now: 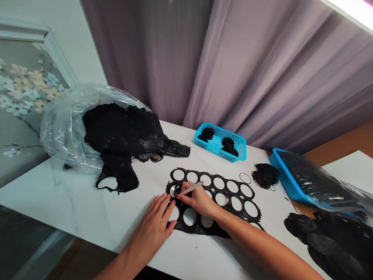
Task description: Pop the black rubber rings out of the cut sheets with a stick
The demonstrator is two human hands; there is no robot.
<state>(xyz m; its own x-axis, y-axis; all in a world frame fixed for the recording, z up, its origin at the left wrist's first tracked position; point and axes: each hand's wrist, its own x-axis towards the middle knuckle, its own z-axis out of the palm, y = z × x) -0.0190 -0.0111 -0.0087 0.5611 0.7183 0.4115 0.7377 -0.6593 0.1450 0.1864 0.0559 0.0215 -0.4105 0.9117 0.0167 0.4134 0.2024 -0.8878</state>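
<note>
A black sheet with rows of round holes lies flat on the white table. My right hand pinches a slim pale tool, its tip down at a hole near the sheet's left end. Thin black rings are bunched at that tip, partly hidden by my fingers. Flat on the left edge of the sheet rests my left hand, fingers stretched out, its fingertips close to the tool's tip. One thin ring lies beyond the sheet, beside a heap of black rings.
At the left, a clear plastic bag spills black sheets. A blue basket near the curtain holds black ring bundles. On the right stand another blue basket with plastic-wrapped black material and a dark pile.
</note>
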